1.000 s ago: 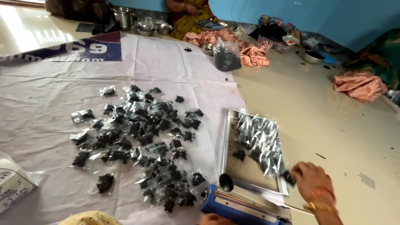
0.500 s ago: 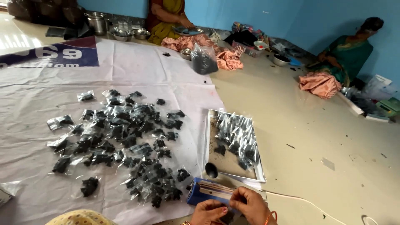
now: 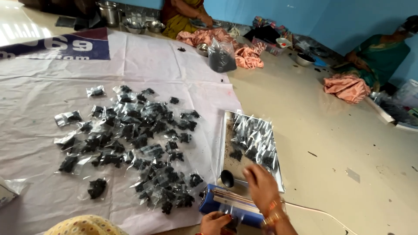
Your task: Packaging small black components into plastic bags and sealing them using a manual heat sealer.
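My right hand (image 3: 262, 188) is blurred, its fingers stretched out over the near end of a metal tray (image 3: 226, 143) that holds small clear pouches of dark bits (image 3: 254, 141). I see nothing in it. Low at the frame's bottom edge, my left hand (image 3: 214, 223) pinches a small clear pouch (image 3: 230, 219) at the front of a blue heat sealer (image 3: 226, 203). A dark round knob (image 3: 227, 178) sits by the sealer's far end. Left of the tray, a spread of filled pouches (image 3: 130, 139) lies on a white sheet (image 3: 39, 104).
A white cord (image 3: 322, 212) runs right from the sealer across the beige floor. At the back are steel pots (image 3: 109, 11), a dark filled bag (image 3: 221, 56), pink cloths (image 3: 346, 87) and two seated people (image 3: 374, 56).
My right hand has left the sealer and swung up over the tray's near end. The left hand stays at the sealer's front. The camera has tilted slightly.
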